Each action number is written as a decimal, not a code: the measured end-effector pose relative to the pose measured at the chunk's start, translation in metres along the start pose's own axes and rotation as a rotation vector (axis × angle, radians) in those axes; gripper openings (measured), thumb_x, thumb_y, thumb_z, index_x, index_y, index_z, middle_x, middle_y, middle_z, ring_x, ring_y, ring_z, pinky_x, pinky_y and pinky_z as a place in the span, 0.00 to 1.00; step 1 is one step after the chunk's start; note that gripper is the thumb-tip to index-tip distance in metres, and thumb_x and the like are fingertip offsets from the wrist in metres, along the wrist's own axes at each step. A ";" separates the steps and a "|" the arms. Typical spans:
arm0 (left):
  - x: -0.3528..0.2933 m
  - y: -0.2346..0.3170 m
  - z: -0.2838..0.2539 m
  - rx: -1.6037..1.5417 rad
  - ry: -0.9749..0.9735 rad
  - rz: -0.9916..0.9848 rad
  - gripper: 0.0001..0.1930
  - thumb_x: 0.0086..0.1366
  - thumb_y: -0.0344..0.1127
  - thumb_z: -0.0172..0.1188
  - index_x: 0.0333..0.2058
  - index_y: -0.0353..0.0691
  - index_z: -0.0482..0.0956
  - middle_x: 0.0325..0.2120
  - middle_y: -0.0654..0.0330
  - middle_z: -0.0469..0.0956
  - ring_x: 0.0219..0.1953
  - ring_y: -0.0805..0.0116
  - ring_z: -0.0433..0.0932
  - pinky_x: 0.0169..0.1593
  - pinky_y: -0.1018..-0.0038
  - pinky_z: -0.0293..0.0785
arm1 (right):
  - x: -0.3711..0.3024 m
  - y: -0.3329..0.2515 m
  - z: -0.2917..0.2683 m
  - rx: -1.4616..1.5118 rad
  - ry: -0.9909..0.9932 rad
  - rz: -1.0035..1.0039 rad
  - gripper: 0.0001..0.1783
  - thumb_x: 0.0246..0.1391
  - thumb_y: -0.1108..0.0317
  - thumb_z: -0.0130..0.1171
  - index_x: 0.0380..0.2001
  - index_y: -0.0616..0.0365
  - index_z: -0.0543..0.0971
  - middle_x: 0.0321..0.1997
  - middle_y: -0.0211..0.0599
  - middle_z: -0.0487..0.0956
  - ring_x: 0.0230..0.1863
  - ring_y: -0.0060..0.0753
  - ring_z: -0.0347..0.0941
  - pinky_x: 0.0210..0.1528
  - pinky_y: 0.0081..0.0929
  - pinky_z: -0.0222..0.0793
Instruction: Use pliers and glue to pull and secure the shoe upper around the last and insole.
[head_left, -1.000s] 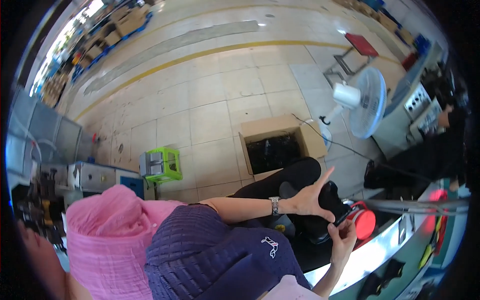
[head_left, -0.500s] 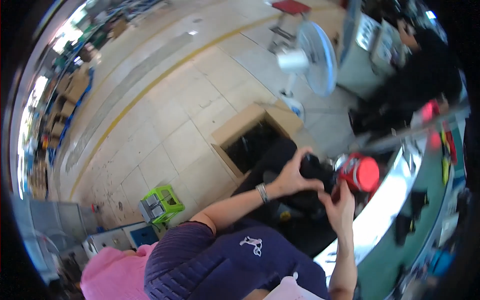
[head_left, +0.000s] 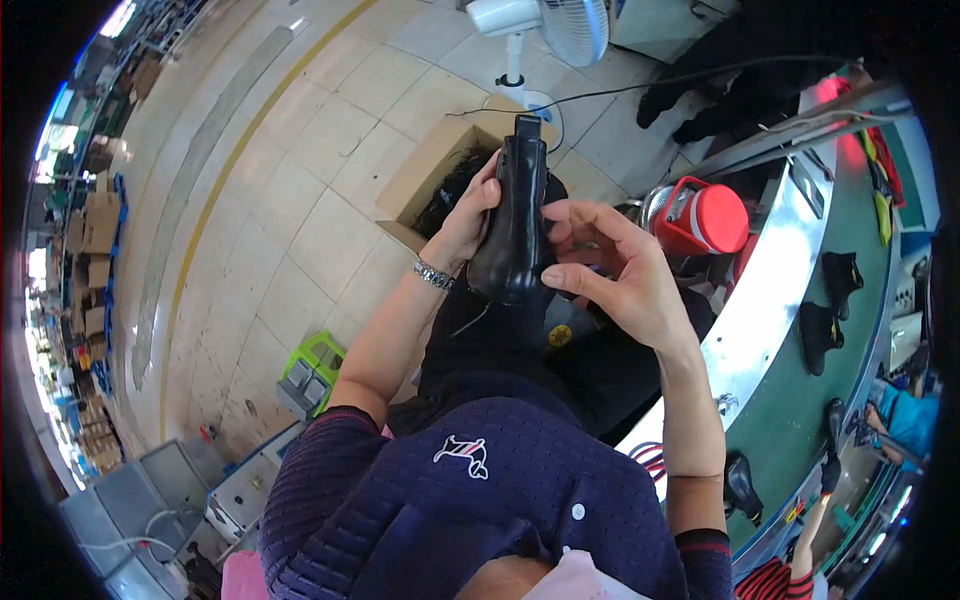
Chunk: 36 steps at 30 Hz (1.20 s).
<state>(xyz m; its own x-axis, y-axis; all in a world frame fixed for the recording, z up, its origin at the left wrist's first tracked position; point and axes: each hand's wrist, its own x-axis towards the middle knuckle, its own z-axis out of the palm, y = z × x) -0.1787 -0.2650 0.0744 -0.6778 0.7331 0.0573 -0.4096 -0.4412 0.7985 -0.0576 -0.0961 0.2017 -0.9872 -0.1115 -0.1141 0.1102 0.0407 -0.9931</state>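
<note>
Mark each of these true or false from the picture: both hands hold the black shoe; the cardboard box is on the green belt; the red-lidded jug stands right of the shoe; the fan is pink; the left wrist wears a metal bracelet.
1. Both the left hand and right hand hold the glossy black leather shoe. True.
2. The open brown cardboard box sits on the green conveyor belt. False: it stands on the tiled floor.
3. The red-lidded plastic jug stands right of the shoe. True.
4. The standing fan is pink. False: it is white and blue.
5. The left wrist wears a silver metal bracelet. True.

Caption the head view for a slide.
Both hands, left hand and right hand, hold a black boot above a cardboard box.
</note>
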 end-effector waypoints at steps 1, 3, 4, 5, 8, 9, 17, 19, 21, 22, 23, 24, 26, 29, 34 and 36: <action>-0.002 0.004 -0.003 0.060 -0.021 -0.047 0.56 0.48 0.75 0.59 0.66 0.40 0.54 0.47 0.60 0.73 0.48 0.73 0.74 0.53 0.74 0.71 | 0.003 0.001 0.005 0.006 -0.014 0.006 0.28 0.50 0.76 0.66 0.55 0.59 0.71 0.40 0.29 0.73 0.39 0.18 0.72 0.34 0.14 0.71; -0.004 0.010 -0.005 0.021 -0.005 -0.011 0.52 0.54 0.72 0.56 0.66 0.40 0.52 0.48 0.59 0.74 0.47 0.72 0.75 0.52 0.73 0.73 | 0.013 0.004 0.012 0.062 -0.009 -0.047 0.28 0.51 0.76 0.64 0.57 0.57 0.72 0.39 0.26 0.72 0.39 0.16 0.71 0.38 0.14 0.70; -0.004 0.013 -0.004 -0.077 -0.004 -0.057 0.50 0.54 0.67 0.60 0.65 0.40 0.53 0.49 0.57 0.72 0.46 0.70 0.75 0.51 0.72 0.75 | 0.015 0.006 0.013 0.088 0.000 -0.070 0.28 0.52 0.76 0.64 0.57 0.56 0.72 0.38 0.25 0.71 0.39 0.15 0.71 0.41 0.14 0.70; -0.005 0.016 -0.002 -0.176 -0.004 -0.104 0.48 0.54 0.61 0.65 0.64 0.41 0.54 0.49 0.55 0.70 0.46 0.68 0.76 0.49 0.70 0.77 | 0.017 0.008 0.013 0.090 -0.002 -0.060 0.28 0.52 0.76 0.64 0.57 0.56 0.72 0.38 0.25 0.71 0.39 0.15 0.71 0.41 0.14 0.70; -0.022 0.041 0.010 0.188 0.126 0.026 0.47 0.57 0.54 0.65 0.68 0.41 0.50 0.59 0.56 0.63 0.54 0.63 0.72 0.56 0.67 0.71 | 0.023 0.014 0.007 -0.054 -0.011 -0.151 0.30 0.52 0.76 0.63 0.60 0.53 0.70 0.36 0.21 0.69 0.38 0.13 0.68 0.42 0.14 0.69; -0.028 0.052 0.014 0.498 0.171 0.119 0.48 0.56 0.52 0.67 0.68 0.41 0.51 0.63 0.56 0.59 0.57 0.61 0.70 0.59 0.65 0.68 | 0.022 0.013 0.006 -0.053 0.000 -0.140 0.30 0.52 0.76 0.63 0.60 0.53 0.70 0.36 0.21 0.69 0.38 0.13 0.68 0.42 0.14 0.69; -0.062 0.081 0.045 1.059 0.006 0.302 0.44 0.37 0.32 0.77 0.58 0.37 0.71 0.61 0.51 0.66 0.61 0.56 0.68 0.62 0.66 0.64 | 0.043 0.013 -0.001 -0.588 0.262 -0.483 0.45 0.40 0.68 0.73 0.64 0.47 0.66 0.58 0.37 0.68 0.57 0.37 0.68 0.59 0.37 0.66; -0.068 0.081 0.039 1.076 -0.062 0.264 0.40 0.38 0.32 0.76 0.56 0.36 0.74 0.58 0.50 0.70 0.57 0.56 0.73 0.58 0.68 0.69 | 0.052 0.011 -0.015 -0.575 0.141 -0.504 0.41 0.37 0.66 0.75 0.60 0.47 0.72 0.64 0.40 0.65 0.62 0.41 0.65 0.62 0.40 0.63; -0.070 0.077 0.040 1.091 -0.030 0.295 0.37 0.40 0.31 0.75 0.54 0.36 0.75 0.56 0.50 0.73 0.54 0.57 0.76 0.56 0.70 0.72 | 0.060 0.016 -0.024 -0.421 -0.214 -0.455 0.33 0.37 0.67 0.75 0.52 0.47 0.79 0.63 0.40 0.65 0.61 0.40 0.66 0.61 0.38 0.64; -0.072 0.078 0.035 1.100 -0.044 0.300 0.36 0.40 0.31 0.74 0.54 0.36 0.76 0.55 0.50 0.73 0.54 0.57 0.76 0.55 0.70 0.72 | 0.060 0.008 -0.020 -0.359 -0.202 -0.412 0.23 0.37 0.66 0.74 0.43 0.48 0.84 0.59 0.40 0.67 0.58 0.39 0.67 0.59 0.36 0.65; -0.074 0.078 0.033 1.108 -0.057 0.305 0.35 0.41 0.31 0.74 0.53 0.35 0.76 0.55 0.50 0.74 0.54 0.57 0.76 0.55 0.70 0.72 | 0.060 0.009 -0.020 -0.358 -0.205 -0.404 0.23 0.37 0.66 0.74 0.43 0.48 0.84 0.59 0.40 0.67 0.58 0.39 0.67 0.59 0.36 0.65; -0.075 0.077 0.033 1.102 -0.054 0.300 0.35 0.41 0.31 0.74 0.53 0.35 0.76 0.55 0.50 0.74 0.54 0.57 0.76 0.55 0.70 0.72 | 0.060 0.010 -0.021 -0.416 -0.210 -0.445 0.21 0.38 0.66 0.74 0.41 0.49 0.84 0.57 0.40 0.68 0.57 0.39 0.68 0.57 0.35 0.66; -0.072 0.075 0.035 1.087 -0.061 0.332 0.34 0.41 0.32 0.74 0.52 0.35 0.77 0.52 0.51 0.76 0.52 0.57 0.78 0.53 0.71 0.74 | 0.060 0.016 -0.021 -0.434 -0.182 -0.512 0.18 0.39 0.63 0.73 0.38 0.49 0.84 0.52 0.40 0.69 0.52 0.37 0.68 0.51 0.33 0.67; -0.072 0.081 0.038 1.161 -0.059 0.343 0.32 0.41 0.32 0.73 0.50 0.34 0.79 0.49 0.52 0.78 0.47 0.59 0.81 0.48 0.73 0.77 | 0.054 0.018 -0.015 -0.499 -0.149 -0.510 0.18 0.40 0.62 0.73 0.38 0.48 0.84 0.52 0.40 0.69 0.53 0.37 0.67 0.50 0.33 0.66; -0.076 0.075 0.045 1.220 -0.019 0.369 0.29 0.41 0.30 0.72 0.47 0.35 0.81 0.47 0.52 0.80 0.44 0.61 0.82 0.45 0.75 0.79 | 0.046 0.019 -0.012 -0.511 -0.141 -0.470 0.16 0.43 0.61 0.72 0.38 0.49 0.83 0.52 0.41 0.69 0.53 0.37 0.66 0.49 0.34 0.67; -0.075 0.075 0.050 1.233 -0.013 0.372 0.28 0.41 0.29 0.72 0.46 0.35 0.81 0.46 0.53 0.80 0.43 0.61 0.82 0.44 0.75 0.79 | 0.041 0.019 -0.012 -0.479 -0.160 -0.414 0.16 0.44 0.62 0.71 0.38 0.51 0.83 0.53 0.42 0.68 0.53 0.37 0.66 0.47 0.32 0.69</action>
<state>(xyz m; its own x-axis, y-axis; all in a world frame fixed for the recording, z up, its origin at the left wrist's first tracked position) -0.1281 -0.3272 0.1592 -0.6199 0.6779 0.3952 0.6384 0.1429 0.7563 -0.0971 -0.0876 0.1785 -0.9034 -0.3581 0.2358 -0.3757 0.3963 -0.8377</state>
